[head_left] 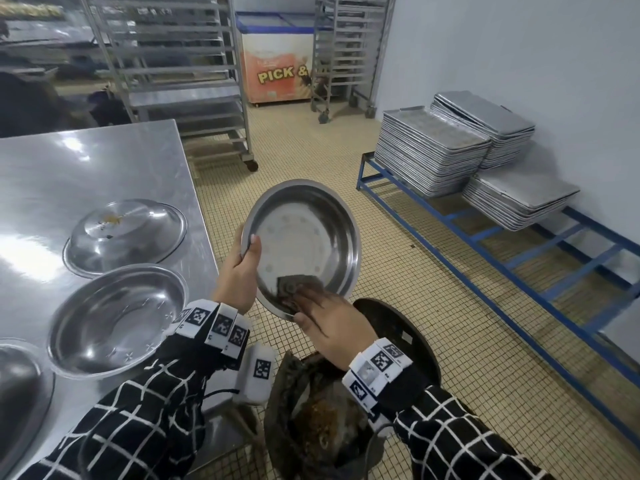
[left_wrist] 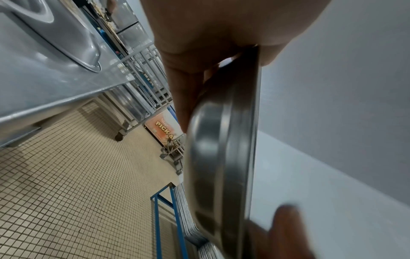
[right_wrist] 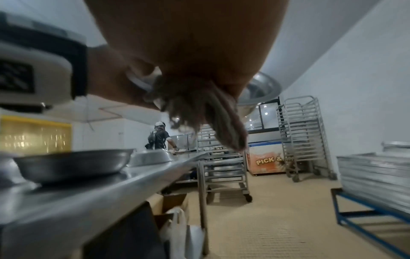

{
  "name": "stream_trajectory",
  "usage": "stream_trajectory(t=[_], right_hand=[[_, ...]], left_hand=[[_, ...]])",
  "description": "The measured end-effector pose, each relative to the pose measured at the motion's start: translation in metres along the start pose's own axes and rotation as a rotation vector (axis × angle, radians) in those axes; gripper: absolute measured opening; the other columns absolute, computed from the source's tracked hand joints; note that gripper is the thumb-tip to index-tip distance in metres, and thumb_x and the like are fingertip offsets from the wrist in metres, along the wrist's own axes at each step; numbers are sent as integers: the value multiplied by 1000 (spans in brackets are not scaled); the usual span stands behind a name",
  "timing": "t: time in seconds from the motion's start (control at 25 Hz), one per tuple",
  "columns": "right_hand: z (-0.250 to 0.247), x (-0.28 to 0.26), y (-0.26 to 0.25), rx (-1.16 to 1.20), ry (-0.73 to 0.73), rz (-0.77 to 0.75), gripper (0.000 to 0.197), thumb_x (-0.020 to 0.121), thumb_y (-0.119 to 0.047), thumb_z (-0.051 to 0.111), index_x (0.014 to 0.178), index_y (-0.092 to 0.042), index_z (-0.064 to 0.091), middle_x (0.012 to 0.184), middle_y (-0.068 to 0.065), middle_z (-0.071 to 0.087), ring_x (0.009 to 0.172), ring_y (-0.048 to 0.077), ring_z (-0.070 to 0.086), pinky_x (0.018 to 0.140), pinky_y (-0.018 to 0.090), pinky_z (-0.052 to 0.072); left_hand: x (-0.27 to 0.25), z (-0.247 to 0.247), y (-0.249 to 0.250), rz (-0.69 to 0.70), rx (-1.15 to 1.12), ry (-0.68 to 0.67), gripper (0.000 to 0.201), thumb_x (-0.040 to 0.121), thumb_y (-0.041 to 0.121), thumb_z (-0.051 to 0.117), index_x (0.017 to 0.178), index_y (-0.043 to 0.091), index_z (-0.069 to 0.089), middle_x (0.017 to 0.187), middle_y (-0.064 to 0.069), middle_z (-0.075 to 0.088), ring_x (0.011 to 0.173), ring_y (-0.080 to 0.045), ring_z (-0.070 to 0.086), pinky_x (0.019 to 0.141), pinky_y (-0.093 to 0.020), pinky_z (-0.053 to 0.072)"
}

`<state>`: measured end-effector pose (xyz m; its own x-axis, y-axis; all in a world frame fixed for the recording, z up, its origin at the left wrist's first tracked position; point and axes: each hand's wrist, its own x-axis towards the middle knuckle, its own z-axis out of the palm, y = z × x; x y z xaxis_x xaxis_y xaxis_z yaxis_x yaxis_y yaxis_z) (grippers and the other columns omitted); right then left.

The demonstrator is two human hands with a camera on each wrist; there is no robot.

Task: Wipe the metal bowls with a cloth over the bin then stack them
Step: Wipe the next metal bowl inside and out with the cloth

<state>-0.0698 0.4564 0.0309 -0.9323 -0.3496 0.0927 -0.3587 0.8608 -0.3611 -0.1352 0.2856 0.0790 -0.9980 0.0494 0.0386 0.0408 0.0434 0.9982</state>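
Note:
I hold a round metal bowl (head_left: 304, 233) tilted up over a dark bin (head_left: 410, 329) of rubbish. My left hand (head_left: 240, 268) grips its left rim, thumb inside and fingers behind; in the left wrist view the left hand (left_wrist: 199, 43) clamps the bowl (left_wrist: 224, 157) edge-on. My right hand (head_left: 330, 323) holds a grey-brown cloth (head_left: 289, 285) against the lower inside wall, thumb under the rim. In the right wrist view the frayed cloth (right_wrist: 184, 108) hangs bunched beneath my right hand (right_wrist: 188, 52), below the bowl (right_wrist: 264, 89).
On the steel table (head_left: 86, 161) at left lie an upturned bowl (head_left: 124, 233), an upright bowl (head_left: 117, 320) and another upturned bowl (head_left: 17, 393). Stacked trays (head_left: 433, 150) sit on a blue frame (head_left: 485, 237) at right. Wheeled racks (head_left: 180, 81) and a freezer (head_left: 277, 64) stand behind.

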Motion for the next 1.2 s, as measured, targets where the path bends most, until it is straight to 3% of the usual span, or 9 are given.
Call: stream_trajectory(t=[0.16, 0.32, 0.52, 0.68, 0.8, 0.88, 0.96, 1.08, 1.2], right_hand=[[-7, 2, 3, -121, -40, 152, 81, 86, -62, -6, 148, -21, 27, 155, -1, 27, 145, 17, 11, 116, 30, -2], [-5, 0, -27, 228, -60, 57, 61, 96, -54, 14, 149, -25, 23, 155, -5, 25, 144, 11, 15, 116, 30, 15], [-4, -4, 13, -159, -86, 68, 86, 83, -64, -12, 147, -25, 29, 153, -4, 29, 145, 15, 13, 117, 34, 10], [-10, 1, 60, -389, -80, 259, 69, 92, -58, -6, 151, -22, -2, 158, 0, -6, 144, 21, -18, 118, 48, 0], [-26, 10, 71, -290, 99, 355, 68, 95, -53, 8, 149, -20, -16, 156, 2, -23, 143, 22, -19, 118, 48, 10], [-39, 12, 65, -48, 283, 420, 71, 95, -52, 25, 152, -18, -3, 159, 4, -2, 142, 20, 17, 105, 35, 33], [-53, 11, 55, 243, 392, 514, 58, 95, -44, 44, 144, -16, 31, 138, 4, 47, 108, 11, 52, 84, 22, 42], [-63, 5, 51, 505, 374, 598, 24, 93, -39, 54, 111, -24, 55, 88, -10, 63, 73, 2, 57, 64, 15, 44], [-56, 1, 57, 550, 353, 667, 12, 94, -29, 56, 98, -19, 60, 78, -8, 63, 68, 4, 59, 57, 17, 45]], left_hand=[[-1, -1, -2, 29, 18, -29, 78, 86, 69, 43, 150, 29, 26, 142, -1, 49, 128, -17, 49, 108, -46, 40], [2, -1, 3, 78, 59, -100, 67, 90, 60, 39, 149, 30, 27, 142, 4, 47, 132, -13, 44, 112, -41, 35], [0, -4, 6, 83, 60, -130, 37, 99, 45, 39, 136, 40, 41, 118, 12, 62, 112, -12, 59, 92, -34, 50], [-8, 7, 7, 23, 88, -165, 30, 103, 33, 37, 132, 39, 41, 106, 18, 60, 96, -1, 59, 71, -12, 49], [-12, 15, 10, -24, 82, -184, 29, 103, 29, 37, 131, 29, 44, 108, 19, 57, 96, 7, 52, 82, -11, 41], [-10, 14, 9, -71, 42, -201, 27, 102, 27, 38, 123, 23, 54, 107, 9, 62, 98, -6, 58, 87, -22, 43], [-6, 8, 6, -155, 7, -214, 20, 100, 24, 42, 105, 22, 61, 96, 2, 66, 89, -16, 62, 81, -28, 45], [1, -2, -2, -240, 62, -222, 18, 96, 20, 49, 97, 12, 64, 86, -4, 68, 85, -26, 63, 86, -39, 47], [6, -4, -2, -219, 31, -255, 16, 95, 14, 49, 102, 15, 63, 83, 1, 69, 80, -19, 66, 78, -31, 51]])
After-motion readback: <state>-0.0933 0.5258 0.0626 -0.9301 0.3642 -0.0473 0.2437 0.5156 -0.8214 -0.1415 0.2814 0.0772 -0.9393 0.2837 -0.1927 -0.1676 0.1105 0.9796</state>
